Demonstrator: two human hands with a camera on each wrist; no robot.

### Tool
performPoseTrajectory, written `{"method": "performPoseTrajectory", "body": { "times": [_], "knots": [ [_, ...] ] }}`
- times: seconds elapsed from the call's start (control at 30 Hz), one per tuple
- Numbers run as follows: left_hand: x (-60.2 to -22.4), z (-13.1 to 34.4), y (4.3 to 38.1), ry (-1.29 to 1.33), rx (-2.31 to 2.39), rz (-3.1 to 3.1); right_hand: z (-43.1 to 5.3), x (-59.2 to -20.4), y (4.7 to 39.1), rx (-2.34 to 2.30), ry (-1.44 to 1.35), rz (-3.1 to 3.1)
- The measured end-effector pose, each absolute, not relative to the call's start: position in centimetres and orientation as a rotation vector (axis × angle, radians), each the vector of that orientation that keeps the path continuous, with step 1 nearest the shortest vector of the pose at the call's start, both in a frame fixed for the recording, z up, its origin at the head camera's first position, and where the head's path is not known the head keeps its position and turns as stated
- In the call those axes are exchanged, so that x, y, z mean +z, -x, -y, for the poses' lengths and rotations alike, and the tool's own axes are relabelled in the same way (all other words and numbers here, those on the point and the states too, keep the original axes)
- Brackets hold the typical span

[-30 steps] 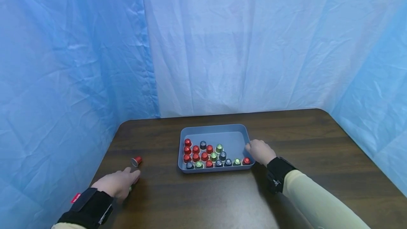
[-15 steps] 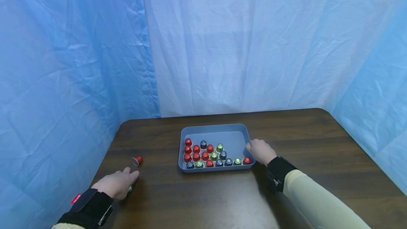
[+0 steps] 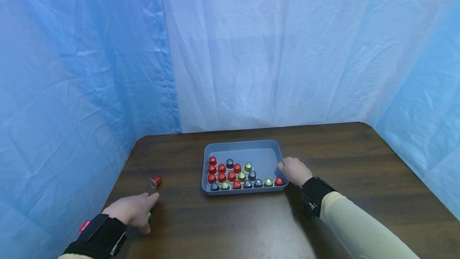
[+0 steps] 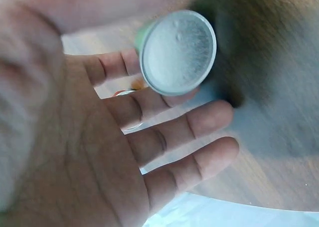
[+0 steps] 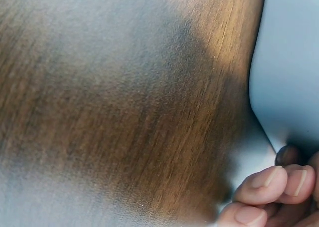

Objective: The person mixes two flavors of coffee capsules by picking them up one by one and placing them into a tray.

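My left hand (image 3: 131, 211) is low over the table at the left. In the left wrist view, a green coffee capsule (image 4: 178, 52) sits between the thumb and the first fingers, its silver lid facing the camera. The other fingers spread out fairly straight. Just beyond this hand a red coffee capsule (image 3: 155, 182) lies on its side. My right hand (image 3: 295, 172) grips the right edge of a blue-grey tray (image 3: 244, 193); in the right wrist view its fingertips (image 5: 264, 184) curl at the tray's corner. Red, green and dark blue capsules stand lid-down inside, mostly in rows towards the front and left.
The dark wooden table (image 3: 230, 227) reaches back to blue curtains (image 3: 266, 51) hanging behind and on both sides. Partly hidden behind the left fingers, a capsule with an orange-red side (image 4: 137, 84) shows in the left wrist view.
My left hand has turned slightly, with the thumb now showing lower and apart from the index finger and green between them. The right hand and tray have stayed in place.
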State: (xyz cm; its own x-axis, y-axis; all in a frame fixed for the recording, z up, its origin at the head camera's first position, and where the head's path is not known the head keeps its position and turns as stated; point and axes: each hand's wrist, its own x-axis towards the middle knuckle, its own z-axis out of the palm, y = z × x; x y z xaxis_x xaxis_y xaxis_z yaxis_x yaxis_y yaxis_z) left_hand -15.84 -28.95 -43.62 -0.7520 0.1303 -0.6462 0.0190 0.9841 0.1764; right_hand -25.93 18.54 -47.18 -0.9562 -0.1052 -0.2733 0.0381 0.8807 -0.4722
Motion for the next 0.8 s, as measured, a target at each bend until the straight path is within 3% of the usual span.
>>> {"method": "performPoseTrajectory", "body": {
  "times": [0.8],
  "knots": [
    [-43.8,28.0,17.0,-0.407,0.167,-2.620,-18.5,-47.1,25.9,-0.675,0.044,-2.760]
  ]
}}
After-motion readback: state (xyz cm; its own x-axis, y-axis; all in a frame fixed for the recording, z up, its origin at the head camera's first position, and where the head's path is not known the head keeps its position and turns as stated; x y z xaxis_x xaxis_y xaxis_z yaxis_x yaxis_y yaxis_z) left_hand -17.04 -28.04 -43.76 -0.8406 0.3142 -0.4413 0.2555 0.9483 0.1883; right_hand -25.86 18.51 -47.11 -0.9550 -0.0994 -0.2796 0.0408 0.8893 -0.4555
